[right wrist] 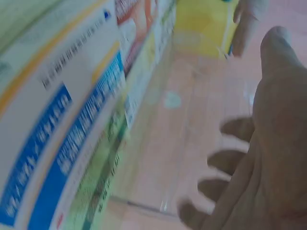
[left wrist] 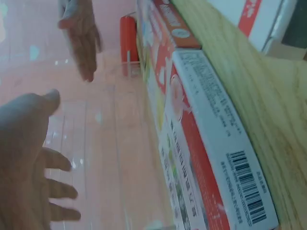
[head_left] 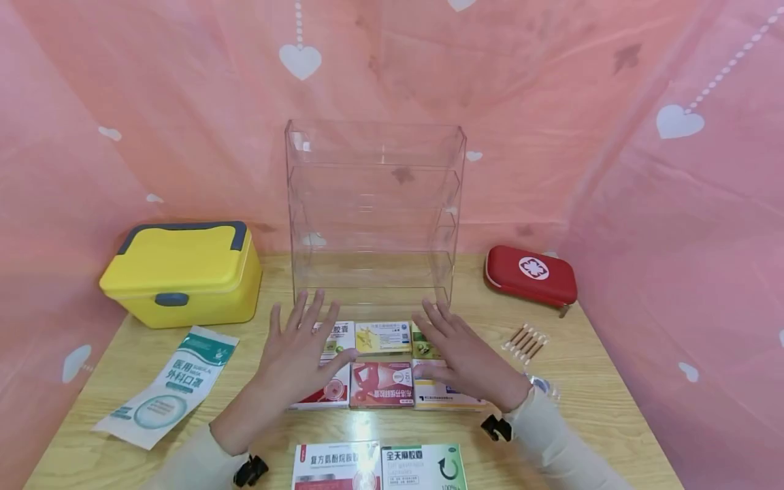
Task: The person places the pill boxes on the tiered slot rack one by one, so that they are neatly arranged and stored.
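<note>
Both hands are spread with straight fingers over two rows of medicine boxes. My left hand [head_left: 300, 361] hovers over the left end, partly covering a red-and-white box [head_left: 321, 396] and a white box [head_left: 344, 335] behind it. Over the right end, my right hand [head_left: 462, 357] partly hides a green box [head_left: 422, 346] and a white, blue and orange box [head_left: 437, 398]. Between the hands lie a yellow box [head_left: 384, 338] and a pink-red capsule box [head_left: 382, 386]. In both wrist views the palms hold nothing. A clear tiered rack [head_left: 373, 144] stands just beyond the fingertips.
Two more medicine boxes, one red-and-white [head_left: 337, 463] and one green-and-white [head_left: 422, 466], lie nearest me. Leftward are a yellow lidded case [head_left: 184, 265] and a surgical mask packet [head_left: 168, 388]. Rightward sit a red zipped pouch [head_left: 531, 275], cotton swabs [head_left: 525, 342] and a small clear packet [head_left: 544, 386].
</note>
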Tool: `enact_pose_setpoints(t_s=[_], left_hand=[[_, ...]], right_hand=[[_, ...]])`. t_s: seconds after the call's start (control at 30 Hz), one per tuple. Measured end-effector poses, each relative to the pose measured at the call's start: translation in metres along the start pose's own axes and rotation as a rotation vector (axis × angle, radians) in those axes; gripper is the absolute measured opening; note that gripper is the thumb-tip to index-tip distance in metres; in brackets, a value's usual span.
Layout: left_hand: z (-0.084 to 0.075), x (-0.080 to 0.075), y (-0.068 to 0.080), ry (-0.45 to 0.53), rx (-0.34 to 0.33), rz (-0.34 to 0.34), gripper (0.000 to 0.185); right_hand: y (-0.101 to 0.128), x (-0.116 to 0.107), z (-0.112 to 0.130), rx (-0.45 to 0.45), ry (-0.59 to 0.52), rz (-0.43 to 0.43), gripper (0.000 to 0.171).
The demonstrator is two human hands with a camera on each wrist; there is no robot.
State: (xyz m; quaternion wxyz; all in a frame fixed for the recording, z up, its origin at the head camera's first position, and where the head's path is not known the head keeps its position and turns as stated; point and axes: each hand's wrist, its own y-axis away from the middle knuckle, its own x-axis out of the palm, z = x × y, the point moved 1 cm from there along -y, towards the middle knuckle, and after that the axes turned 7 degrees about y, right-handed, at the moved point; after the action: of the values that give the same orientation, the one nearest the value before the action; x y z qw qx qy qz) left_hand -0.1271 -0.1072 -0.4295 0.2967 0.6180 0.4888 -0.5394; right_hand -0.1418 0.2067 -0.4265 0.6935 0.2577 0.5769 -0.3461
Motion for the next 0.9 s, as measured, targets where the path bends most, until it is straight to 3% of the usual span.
enact_pose_setpoints(t_s=[0.1, 0.23, 0.33, 0.43, 0.53, 0.63, 0.9], left_hand=[[0.007, -0.006, -0.005, 0.057, 0.014, -0.09, 0.08], [0.021, -0.014, -0.015, 0.223, -0.02, -0.306, 0.056], [0.036, -0.017, -0.026, 0.382, -0.105, -0.448, 0.041], [0.051, -0.017, -0.04, 0.551, -0.194, -0.534, 0.035], [0.064, -0.014, -0.053, 0.705, -0.255, -0.568, 0.036], [0.072, -0.012, -0.065, 0.792, -0.298, -0.579, 0.037], [0.077, -0.009, -0.08, 0.791, -0.372, -0.531, 0.032]], right_hand=[[0.0, -0.006, -0.009, 0.017, -0.119, 0.015, 0.069], [-0.001, -0.009, -0.027, 0.094, -0.317, -0.017, 0.049], [-0.001, -0.006, -0.047, 0.24, -0.466, -0.048, 0.043], [0.001, 0.002, -0.068, 0.412, -0.568, -0.053, 0.044], [0.004, 0.008, -0.084, 0.559, -0.639, -0.038, 0.046], [0.005, 0.01, -0.091, 0.637, -0.662, -0.005, 0.048], [0.005, 0.013, -0.096, 0.692, -0.606, 0.074, 0.057]])
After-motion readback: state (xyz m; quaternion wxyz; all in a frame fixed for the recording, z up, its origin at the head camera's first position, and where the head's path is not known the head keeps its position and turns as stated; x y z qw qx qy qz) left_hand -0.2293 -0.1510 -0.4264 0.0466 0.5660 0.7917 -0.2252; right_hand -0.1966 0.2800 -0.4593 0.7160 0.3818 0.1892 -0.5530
